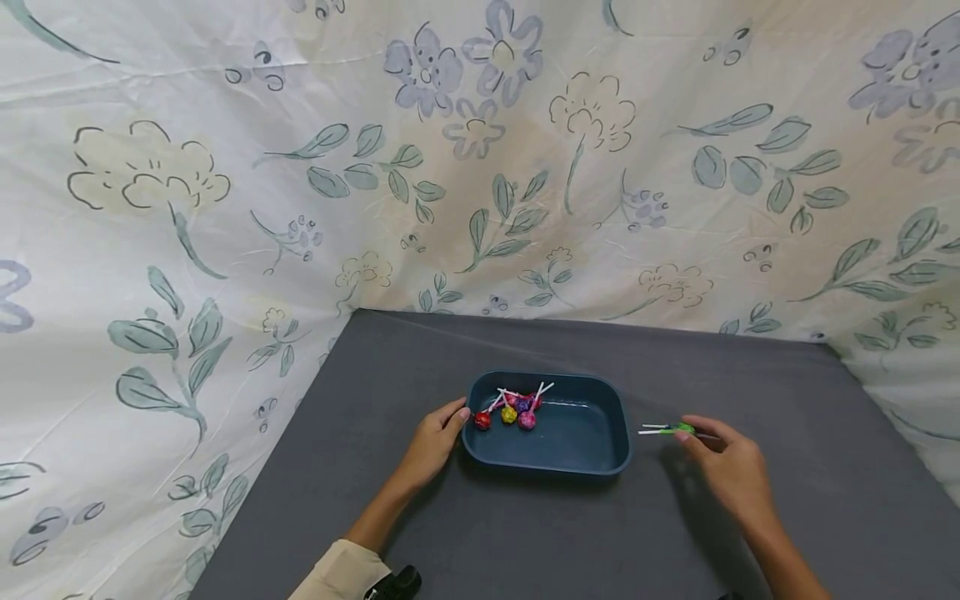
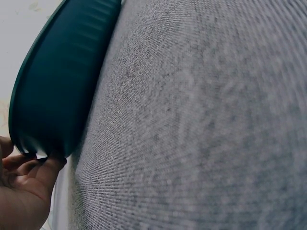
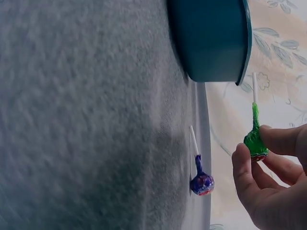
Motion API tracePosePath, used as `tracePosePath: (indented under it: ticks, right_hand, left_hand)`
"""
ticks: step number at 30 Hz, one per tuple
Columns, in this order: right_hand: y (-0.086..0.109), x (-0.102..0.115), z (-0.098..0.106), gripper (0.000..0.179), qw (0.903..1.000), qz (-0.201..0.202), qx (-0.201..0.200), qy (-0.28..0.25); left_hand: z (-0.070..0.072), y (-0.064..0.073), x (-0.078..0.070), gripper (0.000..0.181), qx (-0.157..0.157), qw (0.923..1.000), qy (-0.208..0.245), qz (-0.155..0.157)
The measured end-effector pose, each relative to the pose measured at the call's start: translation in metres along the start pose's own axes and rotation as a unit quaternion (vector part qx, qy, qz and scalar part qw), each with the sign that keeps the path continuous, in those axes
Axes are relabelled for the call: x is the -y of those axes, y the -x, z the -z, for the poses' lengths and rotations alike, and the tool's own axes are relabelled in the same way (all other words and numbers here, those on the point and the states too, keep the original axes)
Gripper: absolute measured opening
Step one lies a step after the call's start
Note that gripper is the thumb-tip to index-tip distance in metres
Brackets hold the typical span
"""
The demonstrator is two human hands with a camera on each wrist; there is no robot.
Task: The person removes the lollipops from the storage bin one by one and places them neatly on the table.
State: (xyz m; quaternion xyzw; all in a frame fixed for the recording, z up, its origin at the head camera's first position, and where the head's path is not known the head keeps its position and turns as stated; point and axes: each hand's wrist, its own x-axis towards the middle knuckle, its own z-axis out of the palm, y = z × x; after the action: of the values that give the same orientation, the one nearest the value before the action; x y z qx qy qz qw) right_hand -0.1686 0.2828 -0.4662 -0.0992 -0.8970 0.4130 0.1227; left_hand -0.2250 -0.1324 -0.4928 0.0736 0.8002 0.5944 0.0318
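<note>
A dark blue rectangular tray holds several wrapped lollipops at its left end, among them a red one, a yellow one and a pink one. My left hand grips the tray's left end, thumb at the rim and fingers against the outer wall. To the right of the tray, my right hand pinches a green lollipop by its wrapped head, the white stick pointing toward the tray. A purple lollipop lies on the table beside that hand, largely hidden behind the fingers in the head view.
A dark grey cloth covers the table under the tray. Behind and to both sides hangs a pale flower-printed curtain, meeting the table's back edge.
</note>
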Motion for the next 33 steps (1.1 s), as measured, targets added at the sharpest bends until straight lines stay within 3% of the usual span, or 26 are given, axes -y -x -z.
tracePosePath:
  ticks: [17, 25, 33]
  right_hand:
    - [-0.013, -0.016, 0.014, 0.047, 0.9964, -0.055, 0.063, -0.014]
    - [-0.018, -0.027, 0.015, 0.048, 0.9939, -0.067, 0.087, 0.002]
    - [-0.022, -0.031, 0.017, 0.052, 0.9908, -0.079, 0.106, 0.027]
  left_hand:
    - [0.001, -0.002, 0.002, 0.046, 0.0, 0.9999, -0.013, -0.01]
    - [0.001, -0.002, 0.003, 0.046, -0.002, 0.9996, -0.02, -0.017]
    - [0.001, -0.001, 0.001, 0.048, 0.005, 1.0, -0.008, -0.002]
